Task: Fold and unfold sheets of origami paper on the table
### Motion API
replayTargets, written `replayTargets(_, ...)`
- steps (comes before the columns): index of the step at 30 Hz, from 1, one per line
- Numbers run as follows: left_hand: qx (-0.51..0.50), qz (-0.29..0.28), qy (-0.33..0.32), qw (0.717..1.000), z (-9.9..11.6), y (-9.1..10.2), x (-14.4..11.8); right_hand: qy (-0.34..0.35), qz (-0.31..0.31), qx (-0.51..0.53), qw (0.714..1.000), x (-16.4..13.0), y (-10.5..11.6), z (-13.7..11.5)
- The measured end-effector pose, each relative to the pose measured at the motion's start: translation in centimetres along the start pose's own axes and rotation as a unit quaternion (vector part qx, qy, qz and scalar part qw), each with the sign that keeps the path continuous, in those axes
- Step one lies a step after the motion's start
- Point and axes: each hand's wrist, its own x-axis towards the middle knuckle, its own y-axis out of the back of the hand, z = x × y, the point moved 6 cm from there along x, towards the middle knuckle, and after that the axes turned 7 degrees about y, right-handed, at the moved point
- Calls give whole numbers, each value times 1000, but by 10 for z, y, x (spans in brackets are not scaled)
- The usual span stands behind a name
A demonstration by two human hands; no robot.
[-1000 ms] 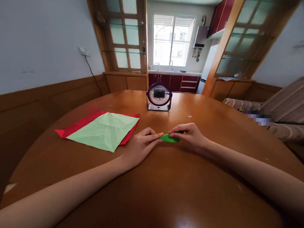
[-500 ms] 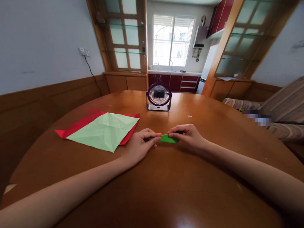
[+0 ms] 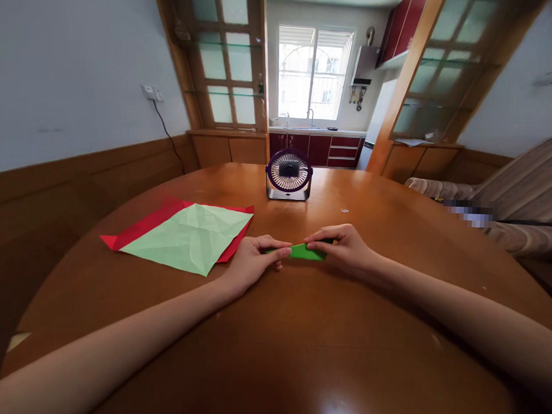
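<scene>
fingers [image 3: 281, 250] of both hands pinch green folded paper [image 3: 305, 251] — ends hidden | table [image 3: 299, 328]

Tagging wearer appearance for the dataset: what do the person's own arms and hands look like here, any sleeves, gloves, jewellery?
Both forearms are bare up to the picture edge: no sleeves in view. The left hand and the right hand are bare too: no gloves, and no ring, watch, wristband or marking that I can make out. Nails look short and unpainted, though they are small in this view. No cables or straps on either arm.
</scene>
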Motion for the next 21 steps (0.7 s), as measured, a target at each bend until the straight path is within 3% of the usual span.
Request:
replayTargets(8,-69,-116,156,979,-18,5,7,-62,-37,57,996,2,-3,13)
replayTargets(13,-34,-128,177,975,-20,6,9,-110,-48,105,987,0,-5,25)
replayTargets(21,-17,-115,175,978,-20,10,10,-121,-32,128,984,-2,-5,27)
